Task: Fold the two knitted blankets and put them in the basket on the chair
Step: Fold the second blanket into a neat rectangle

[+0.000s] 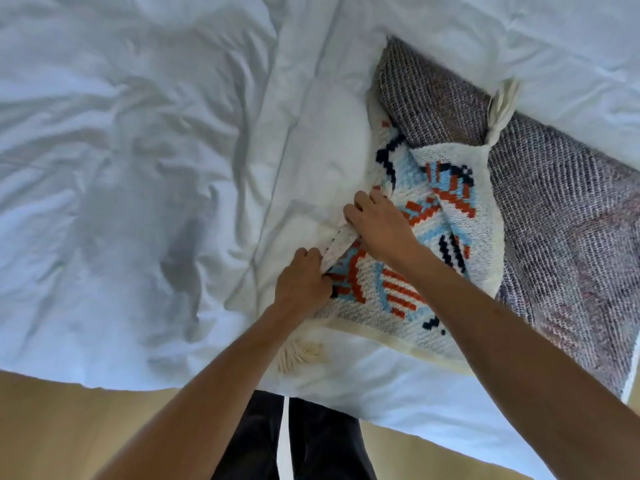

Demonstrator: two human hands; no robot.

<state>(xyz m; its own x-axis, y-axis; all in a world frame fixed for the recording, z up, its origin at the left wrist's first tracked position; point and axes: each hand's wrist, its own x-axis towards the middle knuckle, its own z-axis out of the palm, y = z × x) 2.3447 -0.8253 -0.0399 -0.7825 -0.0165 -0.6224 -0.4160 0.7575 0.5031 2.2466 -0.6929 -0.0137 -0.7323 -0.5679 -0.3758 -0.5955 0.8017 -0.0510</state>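
From the head camera we see the patterned blanket (415, 244) lying crumpled on the bed (138, 133), partly over the grey blanket (554, 209), whose right side runs out of frame. Our left hand (303, 280) is clenched on a rolled white edge of the patterned blanket. Our right hand (381, 223) grips the same edge higher up, its fingertips hidden in the folds. A tassel (500, 105) sticks up.
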